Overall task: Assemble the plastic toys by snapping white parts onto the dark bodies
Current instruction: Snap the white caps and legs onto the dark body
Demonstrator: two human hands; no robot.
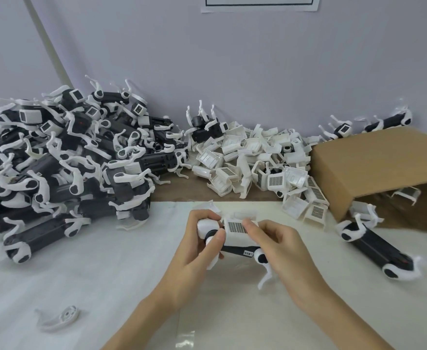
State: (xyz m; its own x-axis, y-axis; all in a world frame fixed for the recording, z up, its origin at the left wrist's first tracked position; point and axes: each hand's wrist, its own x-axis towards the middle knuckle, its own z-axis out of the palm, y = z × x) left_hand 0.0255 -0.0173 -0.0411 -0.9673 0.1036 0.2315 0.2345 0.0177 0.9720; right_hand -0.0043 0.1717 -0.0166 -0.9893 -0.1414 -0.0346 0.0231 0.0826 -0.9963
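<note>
On the white foam-covered table [81,279], both hands grip one dark-bodied plastic toy [235,238]: left hand [197,251] fingers closed around its end, right hand [283,246] pinching its white grilled cover [236,229]; the body is mostly hidden.

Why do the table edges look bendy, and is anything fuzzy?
Head view: the wide-angle lens curves the scene near the borders. The toy held in both hands is fairly sharp; the loose white leg at lower left looks soft. Lighting is even, with faint shadows.

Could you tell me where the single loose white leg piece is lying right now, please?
In the head view, the loose white leg piece lies alone on the white mat at the lower left, left of the left hand and in front of the big toy pile.
</note>
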